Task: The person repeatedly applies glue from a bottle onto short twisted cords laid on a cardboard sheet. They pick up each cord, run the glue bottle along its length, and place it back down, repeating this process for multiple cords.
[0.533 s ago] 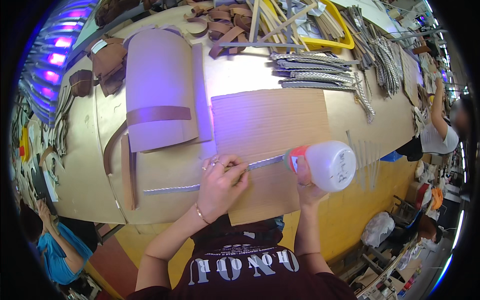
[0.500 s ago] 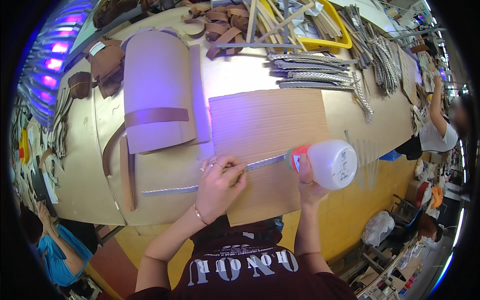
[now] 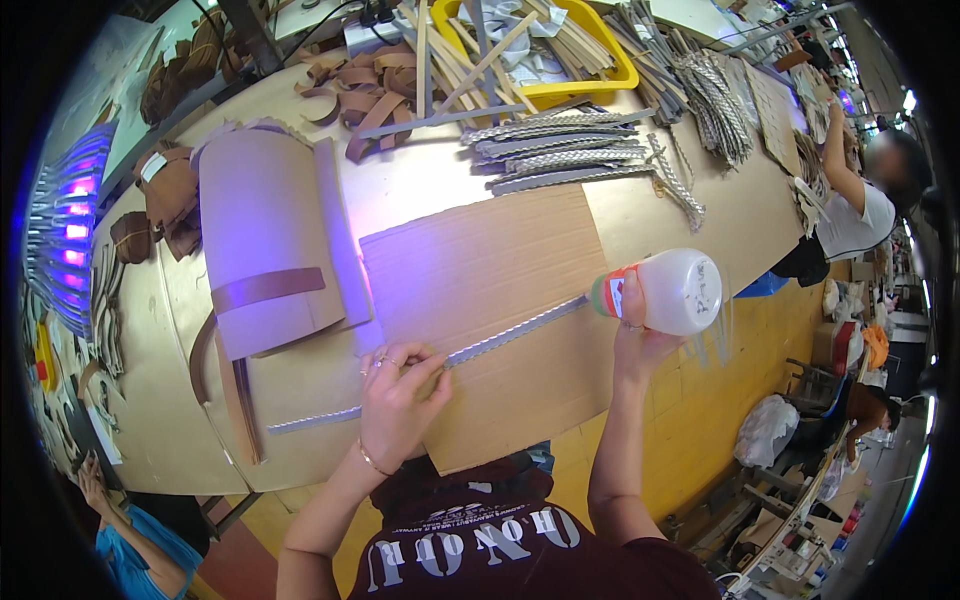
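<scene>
A narrow grey strip with a silvery braided edge (image 3: 515, 335) runs slantwise over a flat cardboard sheet (image 3: 480, 240). My left hand (image 3: 400, 400) pinches it near its middle, thumb against fingers. The strip's left part emerges past that hand onto the table. In my right hand (image 3: 640, 345) is a white plastic squeeze bottle (image 3: 680, 290) with a red and green label. It is tipped on its side, base to the right, neck end towards the strip's right end. Whether its tip touches the strip I cannot tell.
A tan rolled sheet (image 3: 265, 240) with a brown band stands left of the cardboard. Braided strips (image 3: 560, 150) lie behind it, near a yellow tray (image 3: 625, 75) and brown strap pieces (image 3: 375, 90). A person in white (image 3: 865, 220) is at the far right, another in blue (image 3: 150, 550) lower left.
The bottle in my right hand has moved right along the strip, farther from my left hand, so more strip shows between them. The whole view has shifted and tilted.
</scene>
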Motion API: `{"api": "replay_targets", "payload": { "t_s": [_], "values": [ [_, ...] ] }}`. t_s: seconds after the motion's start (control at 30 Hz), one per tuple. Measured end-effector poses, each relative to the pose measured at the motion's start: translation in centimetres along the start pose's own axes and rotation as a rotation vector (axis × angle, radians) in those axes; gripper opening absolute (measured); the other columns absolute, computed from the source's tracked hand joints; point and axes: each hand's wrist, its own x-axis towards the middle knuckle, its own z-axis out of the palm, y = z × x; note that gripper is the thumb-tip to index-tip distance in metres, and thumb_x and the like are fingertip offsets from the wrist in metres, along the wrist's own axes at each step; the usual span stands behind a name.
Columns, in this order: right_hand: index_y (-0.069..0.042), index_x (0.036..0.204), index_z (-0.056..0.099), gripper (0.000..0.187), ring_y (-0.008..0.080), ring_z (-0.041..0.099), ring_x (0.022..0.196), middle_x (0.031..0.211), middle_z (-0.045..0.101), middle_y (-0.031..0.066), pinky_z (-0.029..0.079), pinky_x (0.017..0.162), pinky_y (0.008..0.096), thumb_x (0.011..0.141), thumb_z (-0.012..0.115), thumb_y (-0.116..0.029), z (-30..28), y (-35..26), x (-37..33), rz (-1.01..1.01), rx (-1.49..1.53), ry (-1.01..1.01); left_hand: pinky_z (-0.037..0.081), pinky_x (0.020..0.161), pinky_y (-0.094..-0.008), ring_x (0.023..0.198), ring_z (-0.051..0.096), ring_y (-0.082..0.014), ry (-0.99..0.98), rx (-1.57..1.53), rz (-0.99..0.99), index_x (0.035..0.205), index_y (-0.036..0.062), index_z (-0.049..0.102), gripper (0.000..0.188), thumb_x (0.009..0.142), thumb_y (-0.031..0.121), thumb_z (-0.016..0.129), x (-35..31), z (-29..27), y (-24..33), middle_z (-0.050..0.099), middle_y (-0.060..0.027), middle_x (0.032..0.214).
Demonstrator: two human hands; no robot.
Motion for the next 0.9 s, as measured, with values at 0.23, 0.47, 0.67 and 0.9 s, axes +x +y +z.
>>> {"api": "replay_targets", "payload": {
  "t_s": [0.23, 0.47, 0.67, 0.9],
  "values": [
    [0.004, 0.102, 0.060, 0.032, 0.0186, 0.062, 0.079, 0.094, 0.064, 0.0101, 0.052, 0.072, 0.0322, 0.081, 0.075, -0.015, -0.8, 0.3, -1.5, -0.225, -0.122, 0.022, 0.041, 0.077, -0.0352, 0.080, 0.059, -0.0221, 0.016, -0.009, 0.007, 0.086, 0.0049, 0.071, 0.024, 0.063, 0.001, 0.077, 0.0, -0.1, 0.1, 0.062, -0.0056, 0.088],
    [-0.001, 0.105, 0.060, 0.031, 0.0200, 0.061, 0.080, 0.097, 0.062, 0.0094, 0.050, 0.076, 0.0338, 0.082, 0.075, -0.015, -1.9, -1.3, -3.7, 0.015, 0.209, -0.037, 0.042, 0.080, -0.0362, 0.078, 0.060, -0.0193, 0.024, -0.036, 0.005, 0.087, 0.0068, 0.070, 0.022, 0.066, 0.003, 0.076, -0.1, 0.0, -0.1, 0.061, -0.0032, 0.088],
    [-0.002, 0.105, 0.059, 0.041, 0.0158, 0.062, 0.080, 0.093, 0.064, 0.0076, 0.052, 0.072, 0.0291, 0.073, 0.081, -0.015, 1.7, -2.9, -9.4, -0.197, 0.094, -0.660, 0.040, 0.081, -0.0376, 0.080, 0.060, -0.0201, 0.019, -0.045, 0.005, 0.088, 0.0070, 0.070, 0.023, 0.066, 0.005, 0.077, -0.3, 0.1, -0.2, 0.061, -0.0030, 0.089],
    [-0.005, 0.091, 0.064, 0.030, 0.0146, 0.063, 0.079, 0.089, 0.066, 0.0026, 0.051, 0.071, 0.0301, 0.071, 0.083, -0.017, 1.9, -3.1, -9.5, -0.033, 0.102, -0.721, 0.040, 0.082, -0.0372, 0.082, 0.059, -0.0215, 0.015, -0.033, 0.003, 0.090, 0.0067, 0.071, 0.026, 0.065, 0.007, 0.078, -0.4, 0.2, -0.4, 0.062, -0.0031, 0.090]
  ]
}}
